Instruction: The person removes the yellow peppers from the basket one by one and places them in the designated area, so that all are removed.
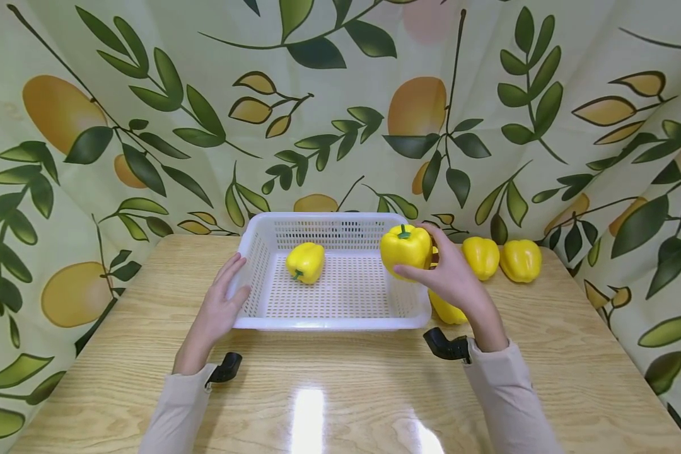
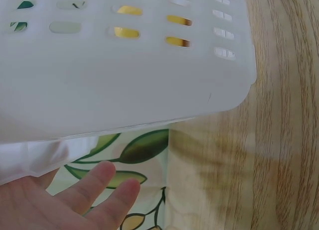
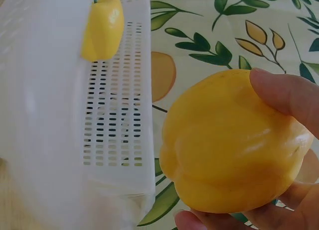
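Note:
My right hand (image 1: 451, 271) grips a yellow bell pepper (image 1: 404, 249) with a green stem, thumb on one side and fingers on the other. It is held up over the right end of a white perforated plastic basket (image 1: 331, 324). In the right wrist view the held pepper fills the middle, between thumb and fingers. Another yellow bell pepper (image 1: 306, 263) lies on its side inside the basket, left of its middle. My left hand (image 1: 221, 309) rests against the basket's left rim, its fingers (image 2: 112, 190) mostly straight in the left wrist view.
To the right of the basket several more yellow bell peppers (image 1: 520, 260) lie on the wooden table (image 1: 329, 391), one of them partly hidden behind my right hand. A curtain (image 1: 340, 126) printed with leaves and fruit hangs right behind the table and along its sides.

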The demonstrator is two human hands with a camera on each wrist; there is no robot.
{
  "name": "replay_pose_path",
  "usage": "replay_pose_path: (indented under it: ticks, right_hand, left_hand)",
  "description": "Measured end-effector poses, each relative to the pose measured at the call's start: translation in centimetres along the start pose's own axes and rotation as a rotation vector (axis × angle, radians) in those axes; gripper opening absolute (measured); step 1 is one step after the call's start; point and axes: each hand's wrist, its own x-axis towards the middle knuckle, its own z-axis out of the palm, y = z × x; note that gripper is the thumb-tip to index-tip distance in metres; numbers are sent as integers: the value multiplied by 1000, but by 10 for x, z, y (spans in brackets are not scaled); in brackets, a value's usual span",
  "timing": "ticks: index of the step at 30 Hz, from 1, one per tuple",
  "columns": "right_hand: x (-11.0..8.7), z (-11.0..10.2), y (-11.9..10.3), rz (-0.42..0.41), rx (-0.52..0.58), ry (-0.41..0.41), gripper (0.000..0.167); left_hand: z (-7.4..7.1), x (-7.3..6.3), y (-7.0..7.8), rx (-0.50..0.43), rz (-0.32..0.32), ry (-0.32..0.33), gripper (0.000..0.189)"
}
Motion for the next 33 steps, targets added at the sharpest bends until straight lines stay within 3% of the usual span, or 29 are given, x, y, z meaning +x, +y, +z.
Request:
replay_pose_path:
  ticks: [18, 24, 33]
  right_hand:
    - [-30, 2, 21, 52, 72, 66, 92]
    - [-37, -7, 28, 44, 125, 115, 92]
    - [-44, -22, 37, 76, 61, 120, 90]
  left_hand:
    - [0, 0, -1, -15, 0, 1, 59]
    - [1, 0, 0, -29, -3, -4, 59]
    - [1, 0, 1, -20, -7, 0, 58]
